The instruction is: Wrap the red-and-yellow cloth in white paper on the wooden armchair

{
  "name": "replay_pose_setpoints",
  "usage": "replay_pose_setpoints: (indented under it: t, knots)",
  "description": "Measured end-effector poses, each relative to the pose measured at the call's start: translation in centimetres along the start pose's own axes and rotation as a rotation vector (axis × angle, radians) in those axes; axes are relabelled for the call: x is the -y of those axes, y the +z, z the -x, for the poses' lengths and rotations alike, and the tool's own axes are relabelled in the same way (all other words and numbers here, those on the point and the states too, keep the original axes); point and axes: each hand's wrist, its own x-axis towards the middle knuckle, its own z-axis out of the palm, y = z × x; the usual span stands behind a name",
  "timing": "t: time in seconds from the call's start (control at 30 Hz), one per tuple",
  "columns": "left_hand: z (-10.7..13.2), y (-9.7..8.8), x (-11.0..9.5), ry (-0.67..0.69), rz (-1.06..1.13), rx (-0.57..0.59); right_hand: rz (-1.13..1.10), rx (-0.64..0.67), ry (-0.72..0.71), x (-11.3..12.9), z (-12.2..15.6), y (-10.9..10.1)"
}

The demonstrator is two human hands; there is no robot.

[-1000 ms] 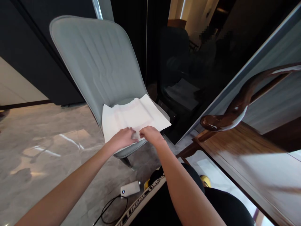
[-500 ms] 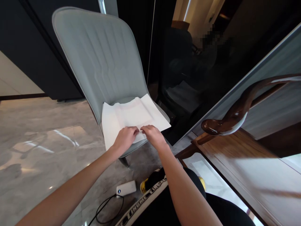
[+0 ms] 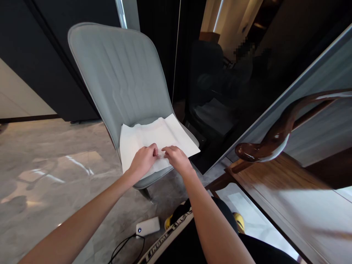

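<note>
A white sheet (image 3: 148, 134), which looks like paper, lies spread over the seat of a grey padded chair (image 3: 121, 69). Its corners rise a little and its right one juts past the seat. Above its near part, my left hand (image 3: 143, 158) is closed, thumb and fingers pressed together. Close beside it on the right, my right hand (image 3: 178, 158) has its fingers curled in a pinch. Something small and pale shows in the narrow gap between the fingertips, but it is too faint against the sheet to name.
A white power bank (image 3: 147, 226) with a black cable (image 3: 122, 244) lies on the grey marble floor (image 3: 55, 161). At right stands wooden furniture with a glossy curved arm (image 3: 264, 148). A dark reflective panel (image 3: 217, 84) rises behind the chair.
My left hand has shifted slightly left, and its fingers are curled more tightly. The gap between the hands is a bit wider. The whole view has tilted slightly.
</note>
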Motion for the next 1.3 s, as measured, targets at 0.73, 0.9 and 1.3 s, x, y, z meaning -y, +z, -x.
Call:
replay_pose_setpoints:
  t: [0.73,0.9,1.3]
  knots:
    - [-2.1,-1.7,1.0,-0.043,0.443,0.001,0.063,-0.173,0.141,-0.9,0.2,-0.6]
    - [-0.6,-3.3,0.0,0.186,0.195,-0.123,0.119,-0.351,0.267,-2.5,0.6,-0.8]
    - [5.3,-6.0,0.8,0.400,-0.192,-0.591,0.091,-0.867,0.212,-3.8,2.4,-1.7]
